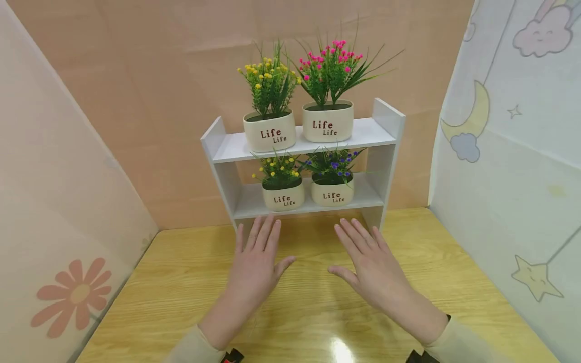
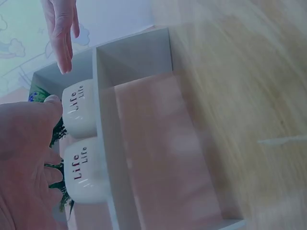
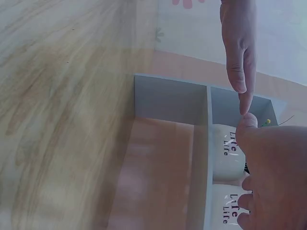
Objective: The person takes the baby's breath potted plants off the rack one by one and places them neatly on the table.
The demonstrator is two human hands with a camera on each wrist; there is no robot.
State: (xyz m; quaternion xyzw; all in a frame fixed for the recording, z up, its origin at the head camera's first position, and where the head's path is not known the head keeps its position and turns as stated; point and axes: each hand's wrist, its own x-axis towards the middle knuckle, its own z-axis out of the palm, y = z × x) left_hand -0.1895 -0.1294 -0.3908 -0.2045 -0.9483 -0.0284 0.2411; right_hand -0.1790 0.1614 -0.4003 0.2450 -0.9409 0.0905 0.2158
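Both hands hover before a white two-tier shelf [image 1: 299, 214], palms down and holding nothing. The left hand [image 1: 256, 262] has straight fingers spread toward the shelf's lower left; the right hand [image 1: 372, 264] mirrors it at the lower right. On the top tier stand a cream pot with yellow flowers [image 1: 271, 132] and one with pink flowers [image 1: 328, 122]. Below them sit a smaller pot with yellow flowers [image 1: 283, 196] and a pot with purple-blue flowers [image 1: 333, 192]. Each pot reads "Life Life". In the left wrist view, lower-tier pots [image 2: 86, 170] show beyond the left fingers.
The shelf stands at the back of a wood-grain table [image 1: 299, 312]. Behind it hangs a peach cloth backdrop [image 1: 159, 101]. Pale printed panels flank the table, with a flower [image 1: 72, 297] on the left and a moon [image 1: 472, 116] on the right.
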